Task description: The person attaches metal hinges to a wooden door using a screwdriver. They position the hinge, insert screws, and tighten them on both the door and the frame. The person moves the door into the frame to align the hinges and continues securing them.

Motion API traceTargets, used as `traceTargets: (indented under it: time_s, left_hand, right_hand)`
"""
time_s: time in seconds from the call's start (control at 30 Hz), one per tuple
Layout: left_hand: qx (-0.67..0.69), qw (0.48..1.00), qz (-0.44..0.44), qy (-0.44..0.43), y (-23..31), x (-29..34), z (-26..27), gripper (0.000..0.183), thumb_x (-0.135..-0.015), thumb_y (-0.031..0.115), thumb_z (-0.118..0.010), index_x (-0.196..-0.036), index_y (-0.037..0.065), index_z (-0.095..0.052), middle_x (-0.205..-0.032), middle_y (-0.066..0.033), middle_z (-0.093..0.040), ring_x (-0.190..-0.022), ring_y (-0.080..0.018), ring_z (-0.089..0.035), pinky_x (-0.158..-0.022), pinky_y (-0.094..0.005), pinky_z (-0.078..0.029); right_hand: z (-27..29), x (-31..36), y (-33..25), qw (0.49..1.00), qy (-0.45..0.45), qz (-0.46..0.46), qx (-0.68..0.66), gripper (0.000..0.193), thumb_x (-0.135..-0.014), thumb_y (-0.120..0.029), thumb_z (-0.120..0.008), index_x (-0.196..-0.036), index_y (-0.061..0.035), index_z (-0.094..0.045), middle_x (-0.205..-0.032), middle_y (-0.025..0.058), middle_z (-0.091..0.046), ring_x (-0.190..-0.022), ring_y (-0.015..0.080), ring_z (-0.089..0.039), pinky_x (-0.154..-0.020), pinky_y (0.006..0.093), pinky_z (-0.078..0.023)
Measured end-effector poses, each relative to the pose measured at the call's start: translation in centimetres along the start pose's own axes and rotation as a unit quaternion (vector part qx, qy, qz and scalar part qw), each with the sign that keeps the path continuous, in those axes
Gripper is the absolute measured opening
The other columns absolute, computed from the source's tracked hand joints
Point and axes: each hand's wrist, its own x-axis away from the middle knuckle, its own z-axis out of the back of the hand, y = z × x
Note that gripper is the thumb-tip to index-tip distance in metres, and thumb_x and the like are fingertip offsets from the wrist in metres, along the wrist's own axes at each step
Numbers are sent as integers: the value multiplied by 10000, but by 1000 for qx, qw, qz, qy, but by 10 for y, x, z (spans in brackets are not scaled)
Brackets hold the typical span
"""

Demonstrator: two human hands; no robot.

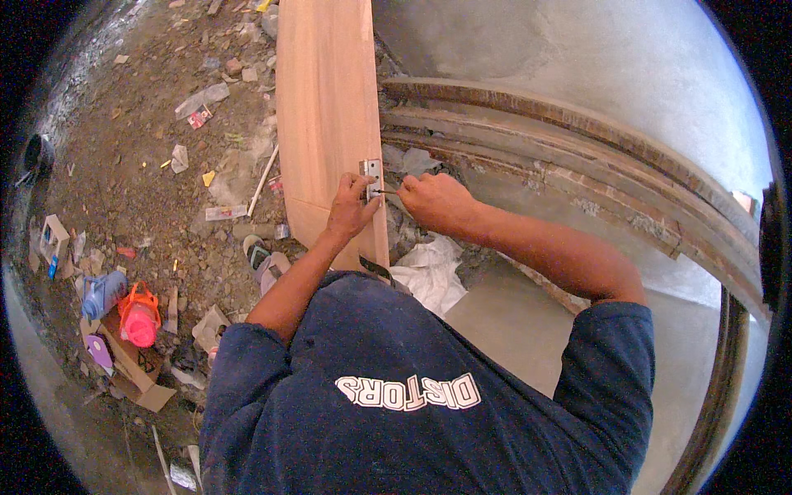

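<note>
A tall pale wooden door panel [323,99] stands on edge in front of me. A small metal hinge plate [372,171] sits on its right edge. My left hand [350,208] presses against the panel's edge just below the hinge plate, fingers curled near it. My right hand [435,200] is closed around a thin screwdriver [386,191] whose tip points left at the plate. The tool's handle is hidden inside my fist.
A curved wooden door frame [594,157] lies against the grey wall to the right. White crumpled bags [429,268] lie by my feet. The dirt floor on the left holds litter, a sandal [257,256], cardboard boxes [136,371], an orange-pink bottle [139,318] and a blue bottle [103,293].
</note>
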Motion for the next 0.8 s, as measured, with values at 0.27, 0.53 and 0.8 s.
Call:
traceTargets:
  time_s: [0.27,0.53,0.8]
  left_hand:
    - [3,999,34,-20,0,0,-3,273,-808,127,-776,-1059,86,-678,-1058,-179,-558,-972,-375,-603,-828,-449,-526]
    - [-23,999,-9,28,7,1,-4,282,-780,125,-795,-1021,40,-674,-1034,-167,-512,-923,-345,-592,-799,-433,-518]
    - [70,933,325,-139,41,12,21,336,-903,181,-720,-1171,10,-611,-1039,-144,-626,-844,-263,-637,-732,-385,-525]
  right_hand:
    - [10,-7,0,997,-46,-40,-47,164,-875,-139,-603,-897,-17,-710,-919,217,-696,-780,394,-717,-662,496,-600]
    - [2,-5,-3,989,-33,-116,-80,172,-872,-145,-610,-887,-17,-725,-894,223,-717,-795,411,-725,-668,497,-605]
    - [26,-5,-9,979,-87,-138,-125,169,-824,-108,-638,-896,28,-706,-936,247,-697,-860,397,-716,-739,497,-587]
